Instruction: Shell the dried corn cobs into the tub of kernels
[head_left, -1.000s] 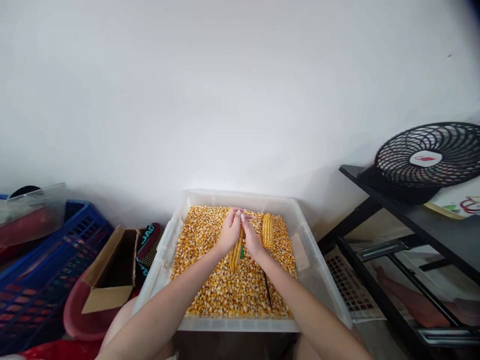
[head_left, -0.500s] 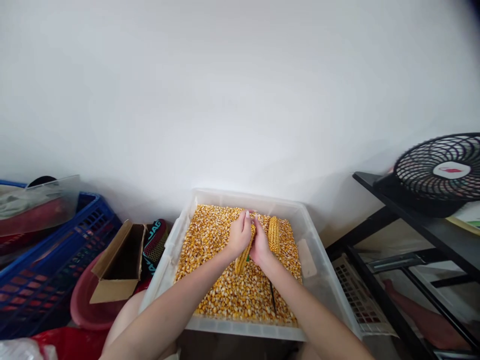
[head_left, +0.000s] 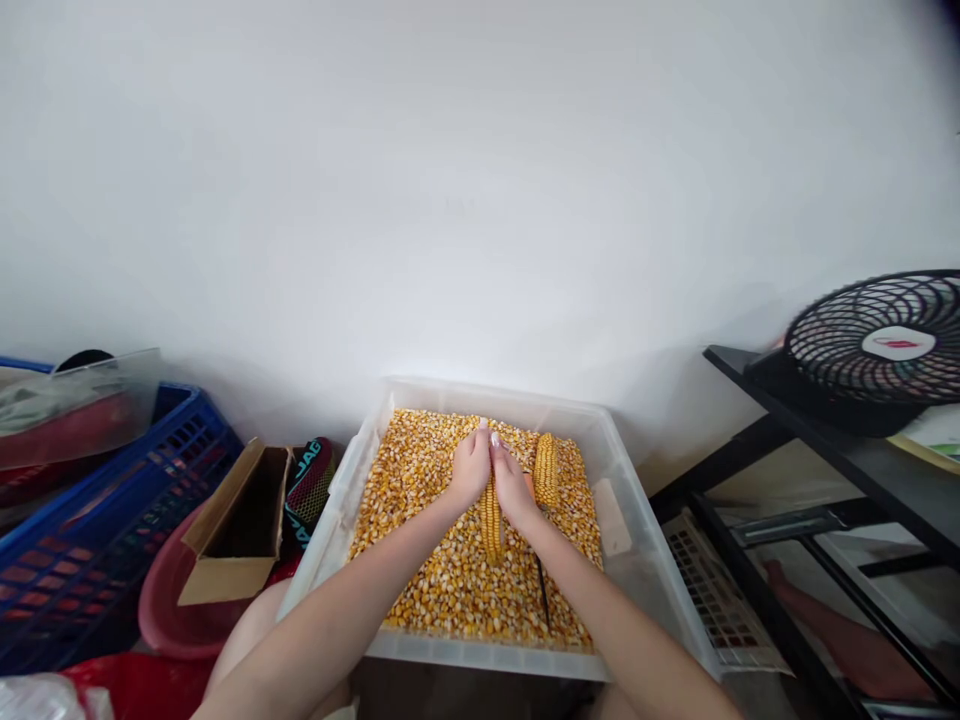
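Note:
A yellow corn cob (head_left: 491, 525) is gripped between my two hands above a bed of loose corn kernels (head_left: 424, 530). My left hand (head_left: 472, 467) wraps round its left side, and my right hand (head_left: 511, 487) presses on it from the right. Both thumbs meet near the cob's far end, which the fingers hide. A second corn cob (head_left: 547, 470) lies on the kernels just right of my right hand. Beside my right wrist, a thin dark rod (head_left: 542, 592) rests on the kernels; part of it is hidden.
The kernels fill a translucent plastic bin (head_left: 637, 600) against a white wall. Left of it are an open cardboard box (head_left: 232, 580), a red basin (head_left: 161, 610) and a blue crate (head_left: 127, 520). A black fan (head_left: 892, 345) stands on a dark rack (head_left: 810, 450) at right.
The cob has swung from a slant to nearly upright in the picture. My right hand has shifted left, closer against my left hand.

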